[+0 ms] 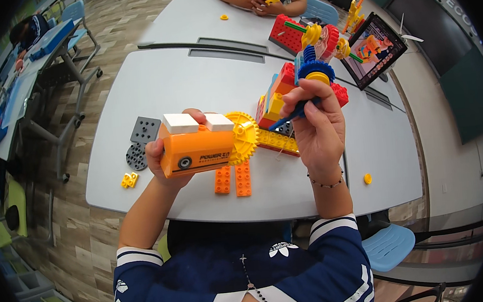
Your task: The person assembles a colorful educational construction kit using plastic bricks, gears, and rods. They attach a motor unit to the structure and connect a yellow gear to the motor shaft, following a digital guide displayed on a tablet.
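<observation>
My left hand point(155, 159) is closed around an orange motor block point(199, 148) with white bricks on top. A large yellow gear wheel point(244, 136) sits at the block's right end. My right hand point(320, 128) is raised, its fingers bent around a dark blue part point(298, 112), whose full shape they hide. Just above these fingers is a blue gear point(314, 70) with a yellow hub, close to a built model of colored bricks point(284, 79). Green rods and a red wheel point(330, 40) top the model. Below the motor block lie two orange bricks point(243, 179).
Left on the white table point(119, 109) are a grey square plate point(145, 129), a grey round plate point(136, 157) and small yellow bricks point(130, 180). A yellow round piece point(368, 179) lies at right. Behind the model stands a tablet point(373, 49). Across the table, another person's hands point(264, 4) hold bricks.
</observation>
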Tool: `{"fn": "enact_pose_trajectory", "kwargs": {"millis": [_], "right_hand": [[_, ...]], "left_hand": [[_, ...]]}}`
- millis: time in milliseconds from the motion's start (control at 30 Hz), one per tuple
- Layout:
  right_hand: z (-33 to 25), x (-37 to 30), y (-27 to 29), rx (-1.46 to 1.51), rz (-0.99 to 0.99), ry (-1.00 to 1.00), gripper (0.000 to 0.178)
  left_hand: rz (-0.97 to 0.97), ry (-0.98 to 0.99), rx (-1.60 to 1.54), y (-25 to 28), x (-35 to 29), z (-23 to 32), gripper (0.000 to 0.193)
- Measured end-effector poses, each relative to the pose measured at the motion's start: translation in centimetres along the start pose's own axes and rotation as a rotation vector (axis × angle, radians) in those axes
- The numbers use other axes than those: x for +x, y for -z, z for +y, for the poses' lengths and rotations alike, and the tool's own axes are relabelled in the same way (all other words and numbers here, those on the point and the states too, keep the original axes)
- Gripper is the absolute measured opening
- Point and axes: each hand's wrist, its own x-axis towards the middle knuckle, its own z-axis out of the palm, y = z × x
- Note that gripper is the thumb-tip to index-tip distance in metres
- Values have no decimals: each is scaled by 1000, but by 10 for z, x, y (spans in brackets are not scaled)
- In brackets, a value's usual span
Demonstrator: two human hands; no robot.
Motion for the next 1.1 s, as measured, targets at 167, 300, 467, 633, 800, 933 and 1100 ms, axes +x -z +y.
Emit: {"fn": "enact_pose_trajectory", "kwargs": {"millis": [167,300,467,633,800,933,1100], "right_hand": [[18,-7,-9,-16,-133,-48,17],[27,-9,-16,-146,-167,-119,18],[30,-10,-15,-303,-171,-16,17],[35,-12,-14,-355,-171,49,15],[34,-13,-13,-536,-208,192,16],[32,-11,-14,-698,-278,296,19],[33,-4,-16,-793,-290,411,21]], "left_hand": [[-179,9,-64,-7,5,-7,69],[-204,16,-232,-11,6,-10,69],[-241,-9,-183,-11,6,-9,70],[-292,-28,-27,-16,3,-9,72],[-308,-72,184,-22,0,-6,70],[-308,-70,351,-26,-4,-5,70],[-351,-134,630,-28,-5,-3,64]]}}
